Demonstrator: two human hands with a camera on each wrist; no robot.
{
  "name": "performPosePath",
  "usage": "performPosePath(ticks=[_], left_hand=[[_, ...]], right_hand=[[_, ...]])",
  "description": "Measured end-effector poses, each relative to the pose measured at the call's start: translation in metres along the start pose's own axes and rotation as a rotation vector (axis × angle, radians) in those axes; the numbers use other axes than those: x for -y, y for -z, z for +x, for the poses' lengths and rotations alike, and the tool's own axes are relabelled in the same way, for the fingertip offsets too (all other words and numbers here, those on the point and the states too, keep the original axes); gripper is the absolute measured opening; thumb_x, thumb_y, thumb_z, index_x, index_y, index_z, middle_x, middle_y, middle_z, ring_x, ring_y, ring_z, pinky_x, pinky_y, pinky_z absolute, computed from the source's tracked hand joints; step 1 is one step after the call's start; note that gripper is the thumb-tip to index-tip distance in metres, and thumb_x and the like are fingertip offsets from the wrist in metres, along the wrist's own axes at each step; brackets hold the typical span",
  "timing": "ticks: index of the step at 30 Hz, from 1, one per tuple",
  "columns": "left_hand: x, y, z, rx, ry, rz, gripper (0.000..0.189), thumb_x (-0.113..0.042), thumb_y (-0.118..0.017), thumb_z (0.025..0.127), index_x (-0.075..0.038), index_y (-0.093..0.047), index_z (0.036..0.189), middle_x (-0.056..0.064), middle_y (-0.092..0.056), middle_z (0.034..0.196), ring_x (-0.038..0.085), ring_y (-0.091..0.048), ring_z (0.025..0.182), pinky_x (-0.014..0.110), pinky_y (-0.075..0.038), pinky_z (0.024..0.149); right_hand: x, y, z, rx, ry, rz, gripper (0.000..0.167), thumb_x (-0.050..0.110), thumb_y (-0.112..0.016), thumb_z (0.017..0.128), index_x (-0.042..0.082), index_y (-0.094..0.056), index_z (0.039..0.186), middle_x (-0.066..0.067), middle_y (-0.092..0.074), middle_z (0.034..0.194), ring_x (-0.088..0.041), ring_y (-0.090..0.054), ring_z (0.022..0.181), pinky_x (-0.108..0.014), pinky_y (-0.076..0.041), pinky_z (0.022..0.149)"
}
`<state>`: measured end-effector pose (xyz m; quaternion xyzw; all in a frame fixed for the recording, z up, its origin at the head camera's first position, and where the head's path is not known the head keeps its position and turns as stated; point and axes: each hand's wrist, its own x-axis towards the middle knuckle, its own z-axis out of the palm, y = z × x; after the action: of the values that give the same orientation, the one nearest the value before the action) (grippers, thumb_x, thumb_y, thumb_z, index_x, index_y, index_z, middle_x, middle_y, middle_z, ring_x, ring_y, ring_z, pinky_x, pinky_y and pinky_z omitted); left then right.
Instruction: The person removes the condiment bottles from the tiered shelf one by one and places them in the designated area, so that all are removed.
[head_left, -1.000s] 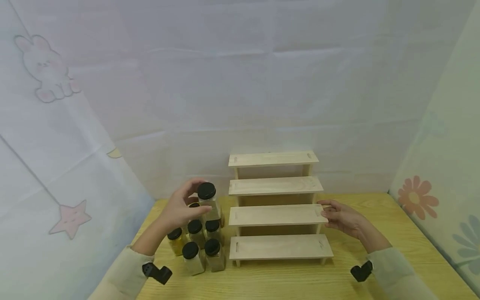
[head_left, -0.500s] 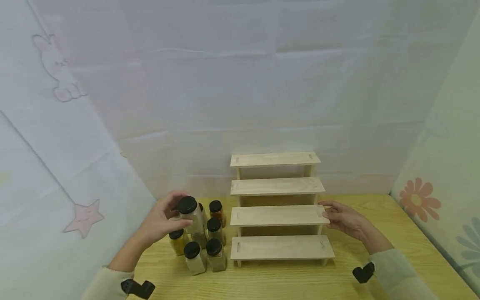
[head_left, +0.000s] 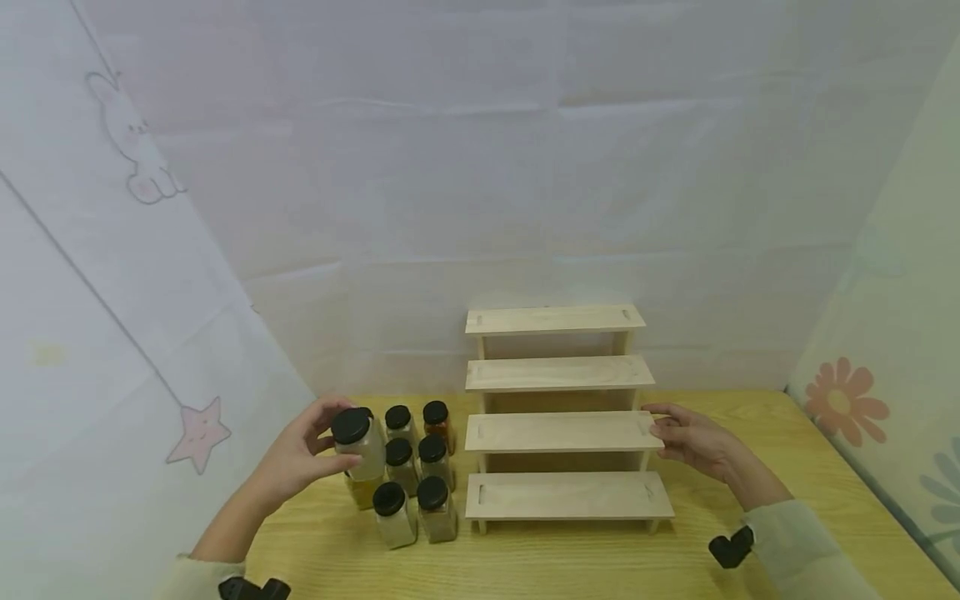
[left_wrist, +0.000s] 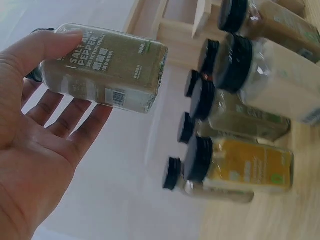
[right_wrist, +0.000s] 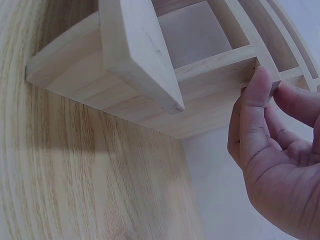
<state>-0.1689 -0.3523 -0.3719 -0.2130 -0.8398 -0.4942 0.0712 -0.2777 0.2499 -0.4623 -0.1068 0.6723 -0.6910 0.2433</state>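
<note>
My left hand [head_left: 303,454] pinches a black-capped spice jar [left_wrist: 107,67] labelled salt and pepper between thumb and fingers. In the head view the jar overlaps the yellow-filled jar [head_left: 363,492] behind it; the left wrist view has that jar standing below, apart from it. With thumb and fingers, my right hand [head_left: 697,446] grips the right end of a step on the pale wooden four-tier rack [head_left: 562,432]. The right wrist view has the fingertips [right_wrist: 260,82] at the board's corner.
Several more black-capped jars stand grouped left of the rack, among them a red-brown one [head_left: 438,425] at the back and a pale one [head_left: 395,517] in front. All rest on a wood-grain table [head_left: 570,567]. A white cloth backdrop [head_left: 450,208] rises behind.
My left hand has carried the salt and pepper jar leftward and lower, from beside the rack to over the left side of the jar group. The right hand keeps its grip on the rack.
</note>
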Motion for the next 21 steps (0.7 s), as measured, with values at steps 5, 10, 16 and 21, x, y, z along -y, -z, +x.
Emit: performPosePath(ticks=[5, 10, 16, 21], left_hand=[[0.008, 0.005, -0.009, -0.010, 0.000, -0.011, 0.061, 0.001, -0.081, 0.083, -0.003, -0.048, 0.135, 0.002, -0.061, 0.126, 0.007, -0.059, 0.114, 0.022, -0.050, 0.092], [0.012, 0.007, -0.017, -0.014, 0.007, -0.013, 0.061, 0.001, -0.081, 0.083, -0.001, -0.048, 0.135, 0.002, -0.061, 0.126, 0.006, -0.059, 0.115, 0.020, -0.050, 0.093], [0.018, 0.010, -0.027, -0.005, 0.039, -0.029, 0.060, 0.002, -0.081, 0.083, -0.001, -0.048, 0.134, 0.002, -0.062, 0.124, 0.007, -0.060, 0.112, 0.022, -0.051, 0.091], [0.026, 0.010, -0.035, 0.008, 0.082, -0.048, 0.062, 0.001, -0.081, 0.083, -0.002, -0.048, 0.135, 0.002, -0.062, 0.125, 0.008, -0.061, 0.112, 0.024, -0.052, 0.092]], right_hand=[[0.000, 0.000, -0.001, 0.000, -0.001, 0.000, 0.071, 0.015, -0.058, 0.105, -0.001, -0.015, 0.159, -0.005, -0.044, 0.105, -0.009, -0.056, 0.078, -0.031, -0.057, 0.084], [0.001, 0.000, 0.000, 0.001, -0.001, 0.004, 0.072, 0.015, -0.058, 0.105, -0.001, -0.014, 0.160, -0.006, -0.044, 0.105, -0.009, -0.056, 0.078, -0.031, -0.058, 0.084], [0.001, 0.000, 0.000, 0.001, -0.002, 0.003, 0.072, 0.015, -0.058, 0.105, 0.000, -0.015, 0.160, -0.006, -0.043, 0.104, -0.008, -0.056, 0.077, -0.030, -0.058, 0.083], [0.002, -0.001, -0.002, 0.006, -0.003, 0.004, 0.071, 0.015, -0.057, 0.105, 0.000, -0.015, 0.160, -0.007, -0.042, 0.106, -0.009, -0.055, 0.079, -0.030, -0.057, 0.084]])
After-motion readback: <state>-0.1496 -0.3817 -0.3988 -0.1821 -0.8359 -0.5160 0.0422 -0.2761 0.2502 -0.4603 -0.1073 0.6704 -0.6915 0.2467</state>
